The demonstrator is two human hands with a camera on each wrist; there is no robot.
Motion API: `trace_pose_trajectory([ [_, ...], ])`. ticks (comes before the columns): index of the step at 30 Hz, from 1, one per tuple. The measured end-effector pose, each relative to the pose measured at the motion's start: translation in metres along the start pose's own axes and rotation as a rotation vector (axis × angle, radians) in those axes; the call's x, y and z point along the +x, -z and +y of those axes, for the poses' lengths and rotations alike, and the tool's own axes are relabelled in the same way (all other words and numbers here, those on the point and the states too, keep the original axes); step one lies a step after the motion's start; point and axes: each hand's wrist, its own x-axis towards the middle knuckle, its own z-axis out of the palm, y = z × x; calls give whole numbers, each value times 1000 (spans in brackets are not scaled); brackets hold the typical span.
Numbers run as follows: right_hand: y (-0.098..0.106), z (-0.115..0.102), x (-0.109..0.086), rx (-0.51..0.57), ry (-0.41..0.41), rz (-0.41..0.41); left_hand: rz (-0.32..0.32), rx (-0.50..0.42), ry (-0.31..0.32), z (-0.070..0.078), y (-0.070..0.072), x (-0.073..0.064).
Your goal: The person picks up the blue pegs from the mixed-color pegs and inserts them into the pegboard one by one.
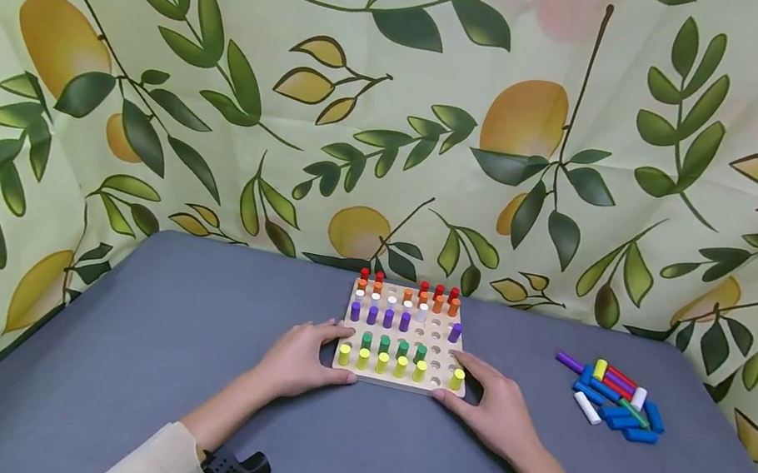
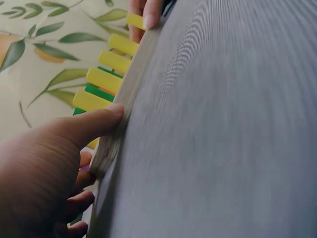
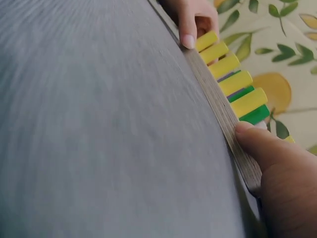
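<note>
A pale wooden pegboard (image 1: 391, 384) lies on the table, held at its two sides by both hands. My left hand (image 1: 296, 359) grips its left side, thumb along the front edge. At the right side, my right hand (image 1: 499, 410) holds it likewise, thumb at the front corner. Upright pegs stand in colour rows: red (image 1: 424, 288) at the back, then orange (image 1: 439, 305), white (image 1: 407, 307), purple (image 1: 388, 319), green (image 1: 384, 345) and yellow (image 1: 382, 363) in front. Bare holes show mostly right of the middle. Some fingers are hidden behind the board in both wrist views.
Loose pegs lie in a pile to the right of the board, many of them blue (image 1: 641, 436), with purple, red, white, green and yellow ones. A grey cloth (image 1: 176, 353) covers the table. Behind it hangs a leaf-patterned curtain (image 1: 423, 75).
</note>
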Motion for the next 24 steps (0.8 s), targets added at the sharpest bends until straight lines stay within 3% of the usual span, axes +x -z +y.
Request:
trace_pose_trajectory([
  [9, 19, 24, -10, -12, -31, -8, -4, -30, -42, 19, -21, 12],
  [12, 22, 28, -12, -3, -44, 0, 2, -45, -65, 20, -24, 14],
  [19, 20, 31, -13, 11, -58, -19, 19, -83, -28, 16, -27, 13],
  [24, 22, 29, -9, 14, -57, -16, 24, -73, -50, 14, -26, 14],
])
